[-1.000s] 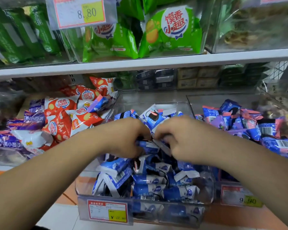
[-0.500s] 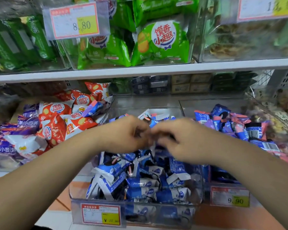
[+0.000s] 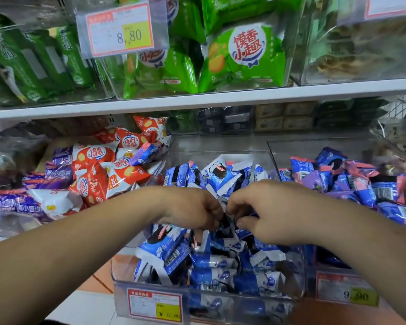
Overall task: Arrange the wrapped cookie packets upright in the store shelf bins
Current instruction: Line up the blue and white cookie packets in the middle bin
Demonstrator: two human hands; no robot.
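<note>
Head view shows a white shelf (image 3: 220, 99) over a clear bin (image 3: 123, 270) heaped with blue cookie packets (image 3: 211, 263); above the heap the left hand (image 3: 192, 211) and right hand (image 3: 270, 212), fingers curled, together pinch one packet (image 3: 226, 225).

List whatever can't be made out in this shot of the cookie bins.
1. Head view: the packet pinched between the left hand and right hand is mostly covered by both hands, so its print is unreadable.
2. Head view: the front price tag on the middle bin has blurred digits.
3. Head view: the top-right price tag is cut off by the upper edge.
</note>
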